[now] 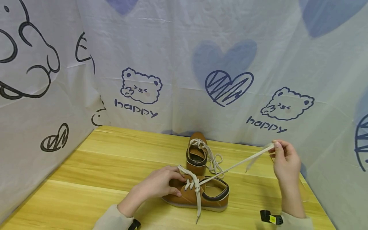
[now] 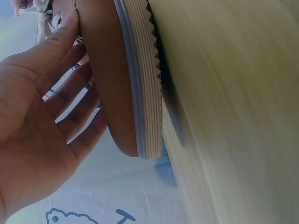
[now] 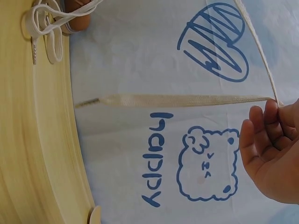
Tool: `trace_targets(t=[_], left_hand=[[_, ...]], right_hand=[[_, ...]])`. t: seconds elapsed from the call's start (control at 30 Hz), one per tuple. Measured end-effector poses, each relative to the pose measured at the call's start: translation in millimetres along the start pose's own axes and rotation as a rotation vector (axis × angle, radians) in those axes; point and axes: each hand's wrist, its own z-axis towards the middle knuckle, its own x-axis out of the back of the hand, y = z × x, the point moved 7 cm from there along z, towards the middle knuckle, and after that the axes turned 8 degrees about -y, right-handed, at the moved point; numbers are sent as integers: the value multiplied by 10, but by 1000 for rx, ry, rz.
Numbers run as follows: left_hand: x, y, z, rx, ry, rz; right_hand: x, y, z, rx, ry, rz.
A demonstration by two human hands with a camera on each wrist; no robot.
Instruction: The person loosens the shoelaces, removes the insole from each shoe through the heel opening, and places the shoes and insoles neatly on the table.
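A brown lace-up shoe [image 1: 188,197] sits sideways on the table, toe to the left. My left hand [image 1: 159,183] grips its front part, thumb on the near side and fingers across the far side; the left wrist view shows the shoe's ridged sole [image 2: 147,84]. Raised at the right, my right hand [image 1: 286,161] pinches a white shoelace [image 1: 241,162] between thumb and fingers. The lace runs taut from the shoe, and its loose tip [image 3: 88,102] hangs below the fingers. Another lace end [image 1: 198,204] drapes over the shoe's near side.
Behind stands a second brown shoe [image 1: 196,170], heel toward me, its long white laces [image 1: 219,158] trailing right. The wood-grain table [image 1: 86,182] meets a printed white cloth [image 1: 178,105] at the back and sides. A rounded tan edge [image 3: 95,216] shows at the table's right.
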Motion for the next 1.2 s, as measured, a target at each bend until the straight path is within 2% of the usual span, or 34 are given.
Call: trace_targets(t=[0.33,0.5,0.67,0.9,1.2], left_hand=[[-5,-16,0,12,-6,-2],[-7,-17,1,10,-5,-2],[-12,-11,4,10,-9,-1],[-11,-5,5,9,-13,8],[-9,-2,-1,8,-14,4]], right_hand=[[88,28,30,-22,31,22],[135,74,50,-44,35,77],[172,95,63,-28,55,144],[219,104,55,-31,69,149],[347,110,45,-27,138,224]])
